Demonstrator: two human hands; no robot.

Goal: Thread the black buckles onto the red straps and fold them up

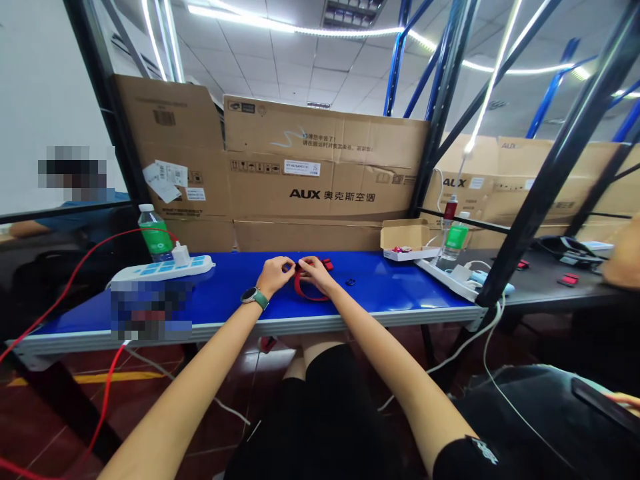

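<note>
Over the blue table [225, 300] both my hands meet on a red strap [306, 291] that loops down onto the tabletop. My left hand [276, 273], with a watch on its wrist, pinches the strap's top end. My right hand [316, 270] is closed on the same strap just to the right. A small red and black buckle piece [327, 264] lies right behind my right hand, and a small black clip [351, 281] lies a little further right on the table.
A white power strip [160, 268] and a green-labelled bottle [155, 235] stand at the left. An open small cardboard box [406, 239] with red parts, another bottle [456, 240] and a second power strip [450, 277] are at the right. Large cardboard boxes [325, 173] back the table. Another person [75, 200] sits far left.
</note>
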